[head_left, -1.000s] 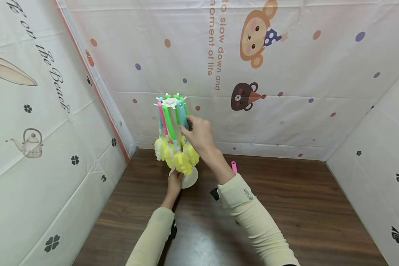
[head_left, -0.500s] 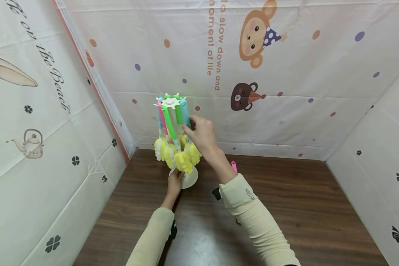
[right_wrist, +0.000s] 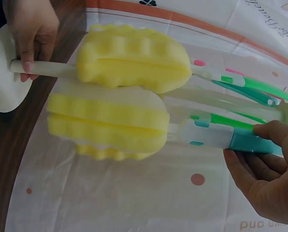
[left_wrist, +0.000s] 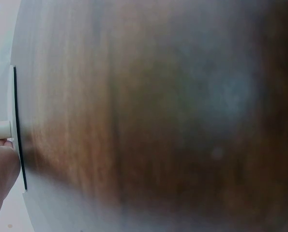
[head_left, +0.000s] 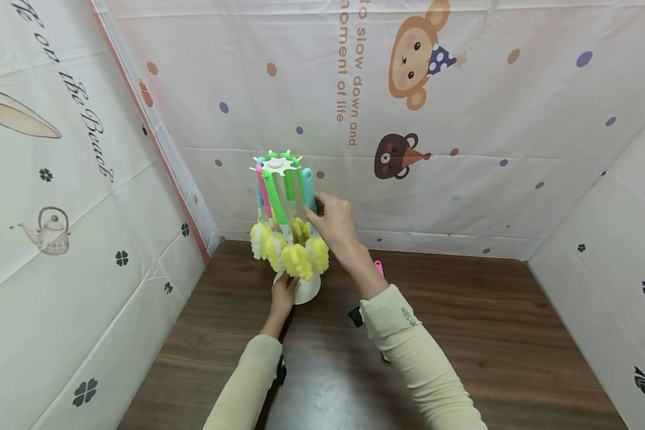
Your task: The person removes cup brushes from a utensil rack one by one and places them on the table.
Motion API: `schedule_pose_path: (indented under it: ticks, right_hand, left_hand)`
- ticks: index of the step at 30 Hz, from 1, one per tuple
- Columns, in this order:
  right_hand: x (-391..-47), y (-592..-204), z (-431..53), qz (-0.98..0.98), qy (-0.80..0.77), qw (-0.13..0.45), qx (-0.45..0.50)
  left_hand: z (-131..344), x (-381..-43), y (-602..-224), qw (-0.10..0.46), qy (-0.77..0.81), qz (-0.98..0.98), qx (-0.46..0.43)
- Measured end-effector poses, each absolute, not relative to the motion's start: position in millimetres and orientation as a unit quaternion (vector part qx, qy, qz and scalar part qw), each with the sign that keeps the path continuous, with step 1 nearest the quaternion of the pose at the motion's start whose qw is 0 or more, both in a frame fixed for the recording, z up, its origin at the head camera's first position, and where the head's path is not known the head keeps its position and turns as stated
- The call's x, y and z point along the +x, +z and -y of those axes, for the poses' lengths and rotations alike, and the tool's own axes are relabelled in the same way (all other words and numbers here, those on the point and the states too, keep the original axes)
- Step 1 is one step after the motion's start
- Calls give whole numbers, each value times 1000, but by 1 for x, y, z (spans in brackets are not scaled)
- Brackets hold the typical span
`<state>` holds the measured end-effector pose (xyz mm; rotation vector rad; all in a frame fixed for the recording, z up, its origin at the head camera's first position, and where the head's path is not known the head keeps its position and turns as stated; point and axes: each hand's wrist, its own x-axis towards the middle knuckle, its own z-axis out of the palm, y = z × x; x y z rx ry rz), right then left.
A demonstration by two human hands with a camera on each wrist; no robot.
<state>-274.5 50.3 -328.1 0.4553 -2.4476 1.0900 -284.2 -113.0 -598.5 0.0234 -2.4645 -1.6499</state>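
Observation:
A white stand (head_left: 276, 165) with a hooked top disc rises from a round base (head_left: 309, 291) at the left back of the table. Several yellow sponge brushes (head_left: 295, 261) hang around it, with green, pink and blue handles. My right hand (head_left: 337, 224) pinches the blue handle (right_wrist: 240, 137) of one sponge brush between thumb and fingers; its top is off the disc, just to the right. The brush's yellow and white sponge head (right_wrist: 110, 123) points down. My left hand (head_left: 283, 294) grips the stand's pole (right_wrist: 52, 69) just above the base, as the right wrist view shows.
A pink handle (head_left: 378, 268) shows on the table behind my right forearm. The dark wooden table (head_left: 489, 334) is bordered by white printed cloth walls (head_left: 322, 107) at the back and both sides, the back one close behind the stand.
My right hand has drawn the blue-handled sponge brush off its place at the disc and moved right with it. My left hand has stayed at the pole.

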Motion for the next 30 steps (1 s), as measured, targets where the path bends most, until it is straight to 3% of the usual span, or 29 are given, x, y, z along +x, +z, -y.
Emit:
schedule_pose_path:
  ticks: [30]
  right_hand:
    - [-272, -329, -97, 899, 377, 190, 120]
  left_hand:
    - [112, -286, -597, 93, -577, 812, 3]
